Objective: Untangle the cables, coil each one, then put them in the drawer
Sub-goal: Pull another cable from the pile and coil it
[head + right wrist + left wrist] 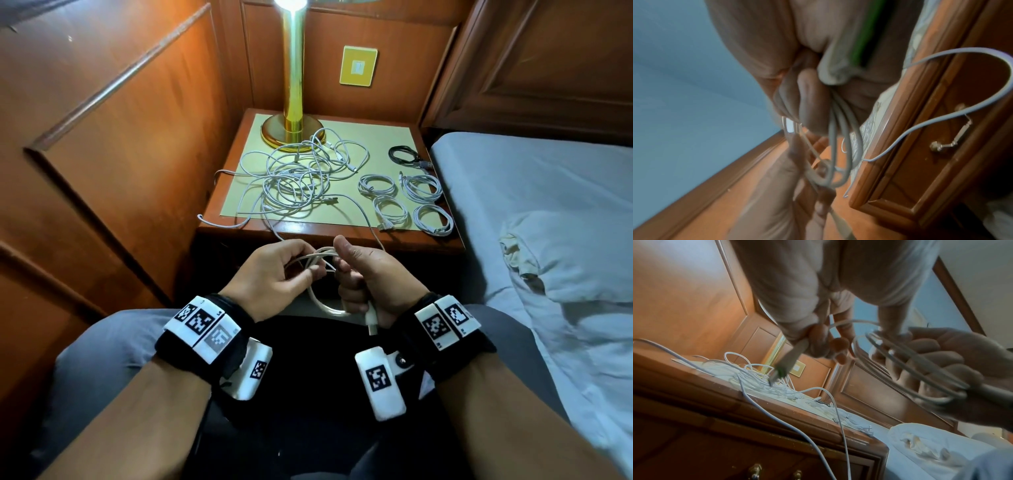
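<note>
White cable (320,274) is clenched in your right hand (373,277) as loops. Your left hand (274,274) pinches its strand; the tangle (294,174) lies on the nightstand (233,150).

Warm light is being cast down from the lamp (291,68) onto the nightstand top (383,137), with glare at its bulb. Both wrist views are being smeared by motion blur and dimness.

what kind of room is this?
Likely a bedroom, maybe a hotel room: a wooden nightstand with a brass lamp stands beside a bed with a pillow.
</note>
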A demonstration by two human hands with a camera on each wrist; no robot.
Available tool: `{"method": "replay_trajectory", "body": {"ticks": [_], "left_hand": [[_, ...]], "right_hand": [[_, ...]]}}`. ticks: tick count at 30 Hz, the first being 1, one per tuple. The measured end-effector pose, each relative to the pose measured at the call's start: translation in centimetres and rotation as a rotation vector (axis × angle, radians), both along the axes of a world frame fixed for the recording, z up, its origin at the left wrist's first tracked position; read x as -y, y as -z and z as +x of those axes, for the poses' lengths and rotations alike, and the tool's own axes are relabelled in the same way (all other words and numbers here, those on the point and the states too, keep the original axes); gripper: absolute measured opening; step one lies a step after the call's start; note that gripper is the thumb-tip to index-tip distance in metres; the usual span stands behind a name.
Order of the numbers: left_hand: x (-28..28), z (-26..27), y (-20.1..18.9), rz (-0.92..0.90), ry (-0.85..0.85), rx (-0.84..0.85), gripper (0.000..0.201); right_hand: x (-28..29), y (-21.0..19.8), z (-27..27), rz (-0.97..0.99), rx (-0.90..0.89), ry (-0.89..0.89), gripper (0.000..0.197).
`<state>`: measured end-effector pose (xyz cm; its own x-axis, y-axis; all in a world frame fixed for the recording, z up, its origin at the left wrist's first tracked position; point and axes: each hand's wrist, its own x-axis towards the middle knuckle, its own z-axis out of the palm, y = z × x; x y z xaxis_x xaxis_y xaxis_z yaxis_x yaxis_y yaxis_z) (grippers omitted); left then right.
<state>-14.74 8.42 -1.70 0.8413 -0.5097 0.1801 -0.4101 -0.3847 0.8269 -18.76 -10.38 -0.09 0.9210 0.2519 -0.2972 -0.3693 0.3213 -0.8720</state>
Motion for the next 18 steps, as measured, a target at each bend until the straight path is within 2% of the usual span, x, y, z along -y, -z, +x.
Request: {"method": "replay_trajectory", "body": {"ticks": [1, 4, 12, 18], "left_hand": [[0.1, 0.0, 0.0, -0.017, 0.003, -0.014, 0.006], [0.4, 0.1, 0.4, -0.044, -0.020, -0.005, 0.014], [0.6, 0.5, 1.0, -0.117, -0.065, -0.019, 0.020], [-0.6, 1.5, 1.4, -0.106, -0.079, 0.134, 0.023]], "right_hand": [[0.0, 0.1, 0.0, 0.008, 0.019, -0.015, 0.033], [-0.2, 0.5, 0.1, 0.006, 0.055, -0.006, 0.026], [-0.7, 0.7, 0.6, -0.089, 0.054, 0.059, 0.035], [0.6, 0.3, 0.7, -0.009, 0.060, 0.129, 0.033]]}}
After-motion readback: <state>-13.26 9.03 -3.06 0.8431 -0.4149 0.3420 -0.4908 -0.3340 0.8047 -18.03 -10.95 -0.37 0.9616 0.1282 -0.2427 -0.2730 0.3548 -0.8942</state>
